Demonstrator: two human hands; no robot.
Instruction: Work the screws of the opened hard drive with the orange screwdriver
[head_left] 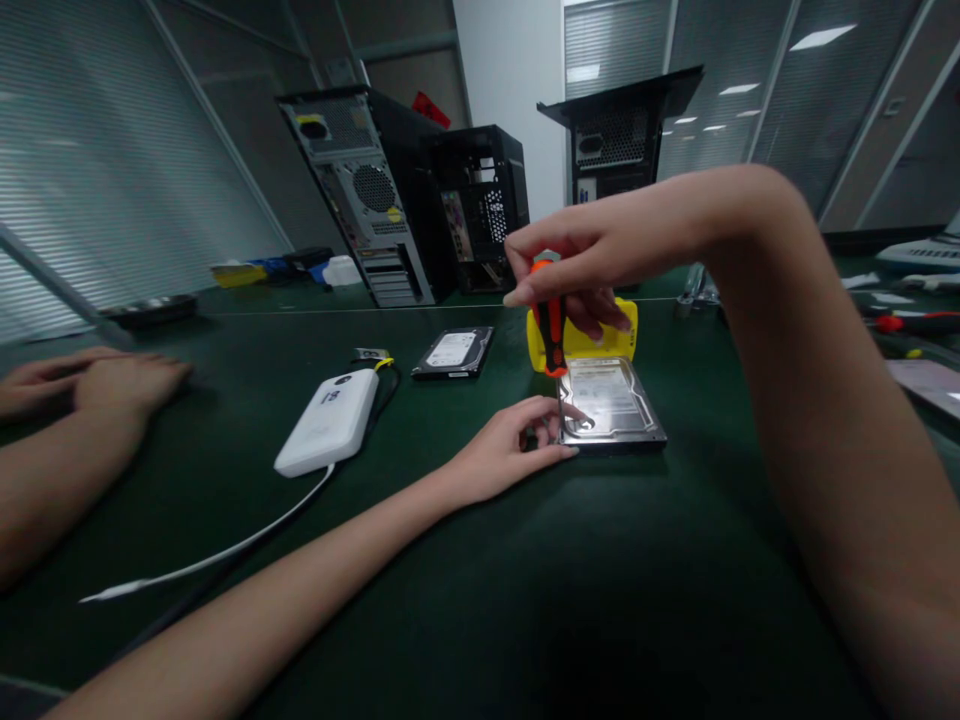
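Observation:
A silver hard drive (611,400) lies flat on the dark green table (450,600). My left hand (517,445) grips its left edge, with a finger on the top face and the thumb at the near side. Above the drive's far left corner, my right hand (574,265) holds an upright screwdriver (553,325) with a black and orange handle. Its tip is too small to make out. Just behind the drive stands an open yellow case (585,335), partly hidden by my right hand.
A second hard drive (454,352) lies left of the case. Further left are a white device (328,422) with a cable and another person's hands (127,385). Computer towers (405,190) stand behind. Tools with red handles (919,323) lie at the far right.

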